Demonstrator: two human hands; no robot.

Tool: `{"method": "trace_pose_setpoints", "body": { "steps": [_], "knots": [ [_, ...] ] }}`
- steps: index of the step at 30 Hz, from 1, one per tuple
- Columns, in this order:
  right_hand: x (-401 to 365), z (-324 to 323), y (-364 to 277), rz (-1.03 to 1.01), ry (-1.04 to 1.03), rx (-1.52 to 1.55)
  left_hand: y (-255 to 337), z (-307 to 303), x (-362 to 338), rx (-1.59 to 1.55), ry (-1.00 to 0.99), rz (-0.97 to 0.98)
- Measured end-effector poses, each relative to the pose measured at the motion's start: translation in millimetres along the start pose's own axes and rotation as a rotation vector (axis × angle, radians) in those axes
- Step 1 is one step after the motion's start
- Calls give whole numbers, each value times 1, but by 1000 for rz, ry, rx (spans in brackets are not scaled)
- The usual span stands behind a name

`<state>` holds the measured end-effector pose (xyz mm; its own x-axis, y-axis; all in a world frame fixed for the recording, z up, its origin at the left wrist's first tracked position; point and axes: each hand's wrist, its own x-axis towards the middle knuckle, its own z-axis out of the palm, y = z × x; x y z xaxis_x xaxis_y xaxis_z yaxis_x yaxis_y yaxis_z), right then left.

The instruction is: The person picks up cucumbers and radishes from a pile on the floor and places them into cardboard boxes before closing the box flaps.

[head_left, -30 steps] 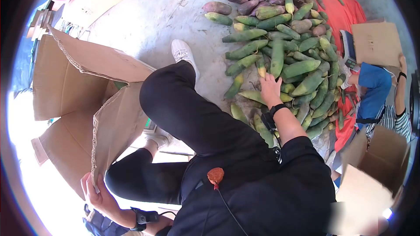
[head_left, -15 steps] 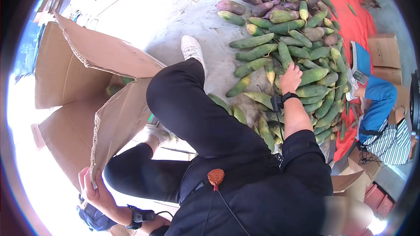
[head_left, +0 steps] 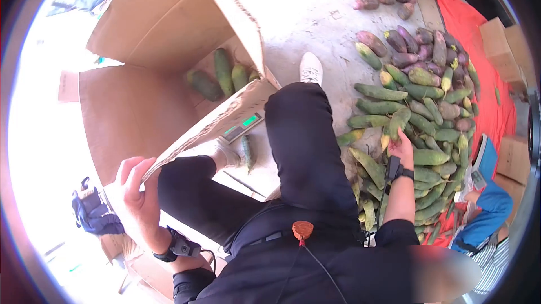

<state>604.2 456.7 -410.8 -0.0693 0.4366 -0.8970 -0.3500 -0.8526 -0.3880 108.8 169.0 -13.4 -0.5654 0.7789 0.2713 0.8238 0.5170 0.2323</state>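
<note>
My left hand [head_left: 137, 194] is closed on the near edge of an open cardboard box [head_left: 138, 115], thumb and fingers on either side of the wall. Several green radishes [head_left: 224, 71] lie in the bottom of this box. At the pile on the right, my right hand [head_left: 401, 150] has its fingers closed around the lower end of a green radish [head_left: 399, 119]. More green radishes [head_left: 431, 157] lie close around that hand, partly covered by it.
Purple radishes [head_left: 403, 58] lie at the pile's far side, beside a red sheet [head_left: 451, 8]. A scale display [head_left: 242, 127] and a loose green radish [head_left: 248, 153] are beside the box. Another person's blue-clad leg [head_left: 487, 214] is at the right. Cardboard boxes [head_left: 501, 50] stand behind.
The view has shifted, so more of the box's inside and its radishes show. My right hand stays at the pile, its radish now tilted differently. My left hand still grips the box edge.
</note>
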Motion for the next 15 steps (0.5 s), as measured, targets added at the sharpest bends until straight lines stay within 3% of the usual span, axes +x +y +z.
{"method": "trace_pose_setpoints", "body": {
  "steps": [1,3,4,10,15],
  "knots": [
    [-13,14,4,3,-9,-12,-2,-1,-1,32,4,0],
    [-60,57,8,-294,-190,-76,-2,-1,-2,36,5,-20],
    [-85,82,5,-294,-196,-81,-2,-1,-2,38,1,-27],
    [-238,243,-47,-837,-776,-572,-1,-3,-2,-39,-13,-60],
    [-322,354,-44,-1062,-1086,-623,-7,0,-4,-78,6,14]
  ]
}}
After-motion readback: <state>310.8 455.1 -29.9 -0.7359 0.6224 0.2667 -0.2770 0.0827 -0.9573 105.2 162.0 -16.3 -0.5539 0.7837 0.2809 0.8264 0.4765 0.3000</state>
